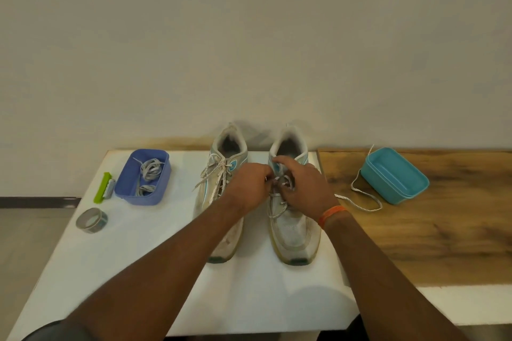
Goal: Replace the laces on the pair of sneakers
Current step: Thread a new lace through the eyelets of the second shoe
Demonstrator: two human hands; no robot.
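Both hands over right sneaker (pixel 293 219) on white board (pixel 110 271): left hand (pixel 249 184) and right hand (pixel 304 183) each pinch its lace (pixel 278 203) mid-eyelets. 2 sneakers; left sneaker (pixel 221 174) just beside. 1 loose lace (pixel 365 196) right of it, touching teal tub (pixel 396 174). Blue tub (pixel 142 177) holds spare laces (pixel 149 170), far left.

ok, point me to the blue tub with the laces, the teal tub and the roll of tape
blue plastic tub (pixel 126 174): head view, bare inner floor by its left wall.
teal plastic tub (pixel 394 174): head view, its inner floor.
grey roll of tape (pixel 95 225): head view, near outer band.
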